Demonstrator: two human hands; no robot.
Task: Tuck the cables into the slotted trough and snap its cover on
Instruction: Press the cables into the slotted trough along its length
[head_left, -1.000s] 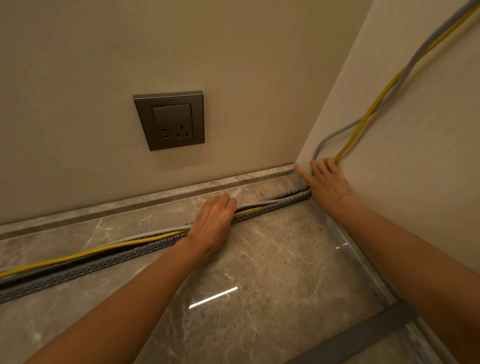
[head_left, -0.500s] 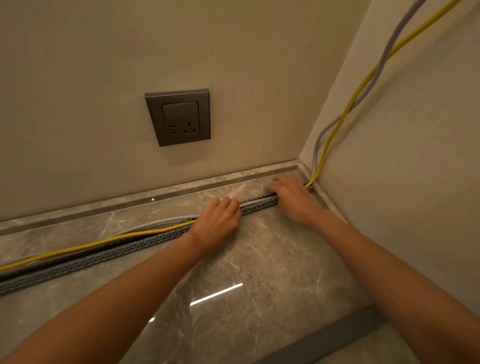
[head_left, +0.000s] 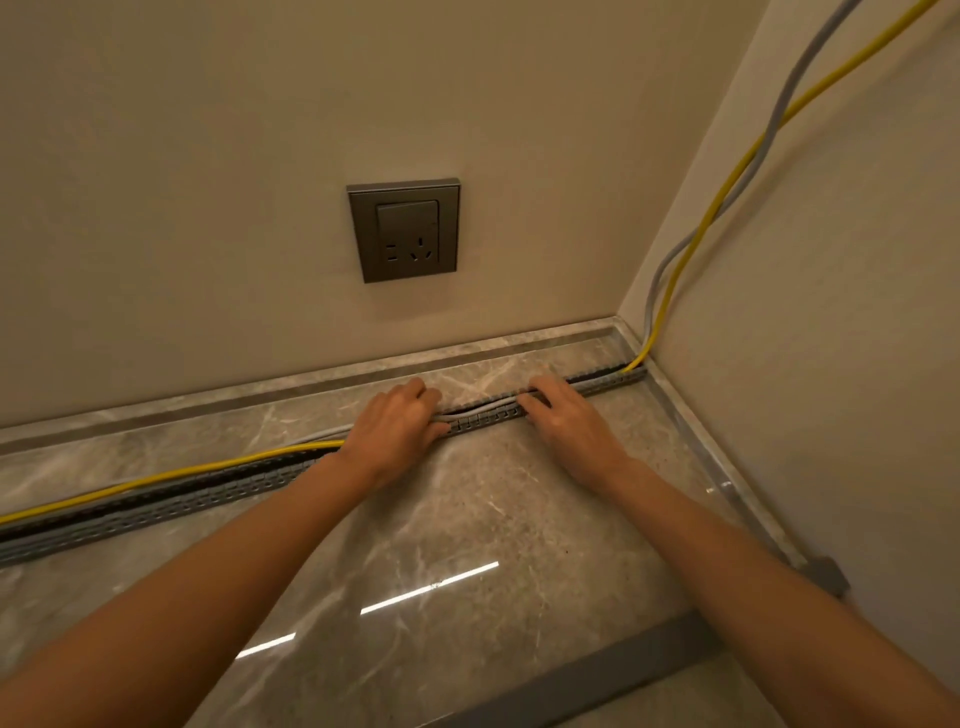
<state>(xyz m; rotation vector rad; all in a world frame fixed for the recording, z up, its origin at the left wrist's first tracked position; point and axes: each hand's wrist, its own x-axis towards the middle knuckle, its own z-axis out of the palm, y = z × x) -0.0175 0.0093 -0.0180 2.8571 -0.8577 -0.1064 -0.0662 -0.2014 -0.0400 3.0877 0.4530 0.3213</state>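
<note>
Cables (head_left: 483, 407) sit partly in the slotted trough (head_left: 156, 506), both curled hands (head_left: 395, 428) (head_left: 569, 423) pressing them down.

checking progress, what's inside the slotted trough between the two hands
Between the left hand and right hand, the grey cable lies along the top of the slotted trough. Whether the yellow cable sits beneath is hidden.

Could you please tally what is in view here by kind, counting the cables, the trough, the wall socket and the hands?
Cables: 2, the yellow cable and the grey cable
Slotted trough: 1
Wall socket: 1
Hands: 2, the left hand and the right hand, both pressing at the trough
Total: 6
</note>
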